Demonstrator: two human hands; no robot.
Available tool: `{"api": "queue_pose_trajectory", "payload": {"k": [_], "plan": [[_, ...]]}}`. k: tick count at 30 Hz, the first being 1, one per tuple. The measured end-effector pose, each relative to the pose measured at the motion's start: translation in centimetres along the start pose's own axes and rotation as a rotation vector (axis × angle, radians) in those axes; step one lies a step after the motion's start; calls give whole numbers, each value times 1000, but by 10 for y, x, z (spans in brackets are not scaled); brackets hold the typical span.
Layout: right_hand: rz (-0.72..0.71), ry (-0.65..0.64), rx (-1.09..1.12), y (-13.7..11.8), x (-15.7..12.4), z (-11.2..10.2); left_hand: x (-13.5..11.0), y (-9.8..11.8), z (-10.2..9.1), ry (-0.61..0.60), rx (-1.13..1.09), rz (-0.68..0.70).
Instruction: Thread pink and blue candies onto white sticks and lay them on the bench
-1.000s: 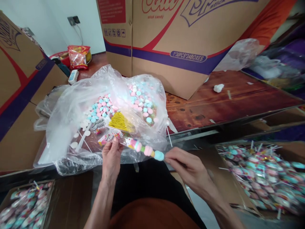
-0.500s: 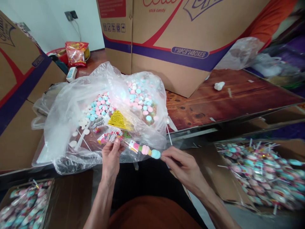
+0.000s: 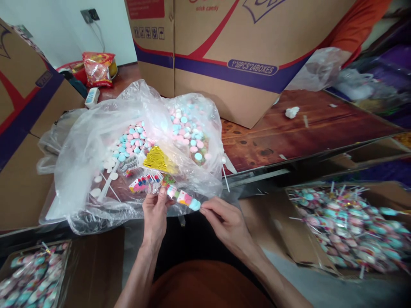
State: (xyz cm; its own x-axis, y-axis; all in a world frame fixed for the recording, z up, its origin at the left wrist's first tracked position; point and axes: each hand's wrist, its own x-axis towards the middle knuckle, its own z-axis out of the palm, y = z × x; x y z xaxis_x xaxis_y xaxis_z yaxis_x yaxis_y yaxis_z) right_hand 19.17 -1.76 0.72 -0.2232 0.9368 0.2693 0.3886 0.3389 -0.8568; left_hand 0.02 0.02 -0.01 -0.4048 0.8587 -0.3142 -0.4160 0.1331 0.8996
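Note:
Between my hands is a marshmallow lollipop [image 3: 194, 204], pink and blue pieces threaded in a row, inside a clear printed wrapper [image 3: 184, 198]. My left hand [image 3: 156, 209] pinches the wrapper at its left end, thumb on top. At the blue end, my right hand [image 3: 223, 216] has thumb and forefinger pressed together on the stick, which the fingers mostly hide. Just beyond my left hand lie printed wrappers [image 3: 146, 182] and a bundle of yellow twist ties [image 3: 156, 158]. Loose pink and blue marshmallows [image 3: 131, 139] rest behind them in a large clear plastic bag [image 3: 86, 158].
Large cartons [image 3: 205, 77] stand behind the bag and at the left. Boxes of wrapped marshmallow lollipops [image 3: 356, 226] sit low on the right and left. A crumpled white tissue [image 3: 292, 112] lies on the wood-patterned table [image 3: 266, 145]. Another person's orange sleeve [image 3: 362, 30] shows behind.
My right hand has moved left toward my left hand. The marshmallow lollipop sits deeper in the wrapper, closer to my left fingers. The view has shifted slightly.

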Motion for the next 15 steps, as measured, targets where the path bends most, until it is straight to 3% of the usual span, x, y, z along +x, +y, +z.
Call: {"api": "queue_pose_trajectory", "payload": {"k": [7, 15], "plan": [[-8, 63, -3, -3, 4, 15, -7, 3, 6, -69, -50, -59], [173, 186, -23, 1, 13, 50, -25, -8, 20, -122, -73, -149]]}}
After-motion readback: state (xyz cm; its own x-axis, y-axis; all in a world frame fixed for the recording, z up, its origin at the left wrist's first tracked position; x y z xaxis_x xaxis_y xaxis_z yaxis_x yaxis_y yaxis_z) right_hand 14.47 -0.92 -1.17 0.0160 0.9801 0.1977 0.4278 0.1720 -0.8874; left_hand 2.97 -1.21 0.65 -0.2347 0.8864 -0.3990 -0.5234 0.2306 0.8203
